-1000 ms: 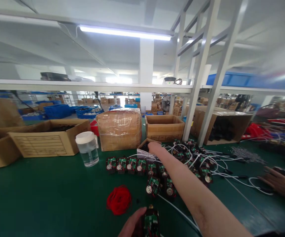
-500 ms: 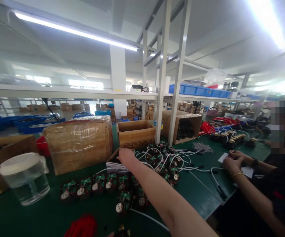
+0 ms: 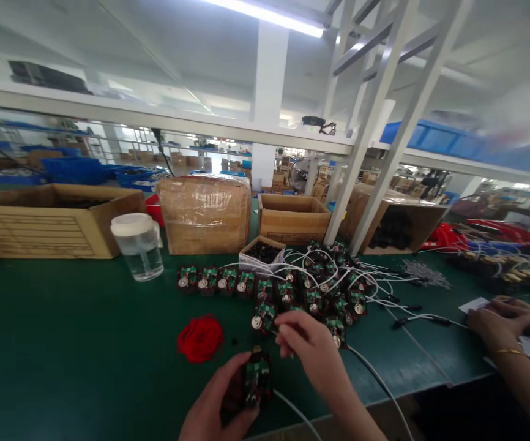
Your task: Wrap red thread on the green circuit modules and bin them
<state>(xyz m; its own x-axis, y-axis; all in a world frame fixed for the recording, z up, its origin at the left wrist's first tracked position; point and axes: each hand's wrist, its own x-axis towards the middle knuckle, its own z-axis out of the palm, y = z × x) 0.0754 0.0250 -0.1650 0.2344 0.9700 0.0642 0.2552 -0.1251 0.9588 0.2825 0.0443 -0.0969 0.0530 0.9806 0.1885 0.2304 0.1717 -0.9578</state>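
My left hand (image 3: pixel 219 398) holds a black housing with a green circuit board (image 3: pixel 258 376) near the table's front edge, thumb and fingers on its sides. A white cable (image 3: pixel 297 413) runs from near it to the lower right. My right hand (image 3: pixel 304 343) is just above and right of that housing, fingertips pinched together; whatever lies between them is too small to make out. Behind it stand rows of similar circuit-board housings (image 3: pixel 245 282), with round metallic discs. A small open box (image 3: pixel 258 264) of black parts sits behind the rows. A red bundle of wire or string (image 3: pixel 199 339) lies to the left.
A lidded water jug (image 3: pixel 143 260), a taped carton (image 3: pixel 203 214) and an open carton (image 3: pixel 292 214) line the back. Metal posts (image 3: pixel 384 122) rise at right. A co-worker's hands (image 3: pixel 499 324) handle papers at far right.
My right hand has come back from the small box of black parts to beside the held housing. My left hand and that housing show more fully as the view has turned left and down.
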